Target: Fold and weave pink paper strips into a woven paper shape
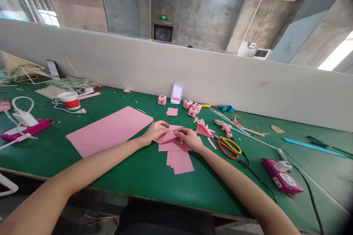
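My left hand (157, 131) and my right hand (188, 137) meet over the middle of the green table, both closed on a piece of pink paper (168, 136). The paper looks folded or bent between them; its lower layers are partly covered by my fingers. Beneath it lie more pink paper sheets (183, 162), overlapping one another. A large pink sheet (110, 132) rests flat to the left of my left hand. Beyond my hands are a small stack of pink squares (172, 111) and several folded pink paper cubes (188, 104).
Right of my hands lie scissors (228, 147) with red and yellow handles, pink paper scraps (204, 128) and a pink glue gun (224, 127). Purple power strips (281, 178) sit at both sides. A paper cup (69, 100) stands left; a phone (177, 93) leans on the partition (132, 62).
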Motion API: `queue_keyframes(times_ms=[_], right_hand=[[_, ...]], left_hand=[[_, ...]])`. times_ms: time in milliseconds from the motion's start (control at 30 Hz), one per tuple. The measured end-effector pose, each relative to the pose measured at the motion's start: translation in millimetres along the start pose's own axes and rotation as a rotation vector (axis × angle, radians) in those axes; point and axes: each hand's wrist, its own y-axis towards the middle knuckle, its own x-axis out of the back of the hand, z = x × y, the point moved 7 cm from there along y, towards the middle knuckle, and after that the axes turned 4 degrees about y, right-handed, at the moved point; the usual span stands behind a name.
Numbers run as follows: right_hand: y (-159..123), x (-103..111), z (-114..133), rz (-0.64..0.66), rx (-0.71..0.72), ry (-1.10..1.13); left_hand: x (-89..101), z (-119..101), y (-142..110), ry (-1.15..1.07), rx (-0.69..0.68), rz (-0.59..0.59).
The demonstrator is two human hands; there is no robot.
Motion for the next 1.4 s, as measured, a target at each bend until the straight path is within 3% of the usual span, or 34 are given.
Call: queue_keyframes(times_ms=[933,1400], right_hand=[[-4.4,-9.2,3.8,0.131,0.065,-0.117],[-6.6,-7.5,4.7,0.089,0.050,-0.115]], left_hand=[[0.6,0.2,0.1,-0.011,-0.010,0.005],[2.1,1.0,-0.8,-0.057,0.035,-0.033]])
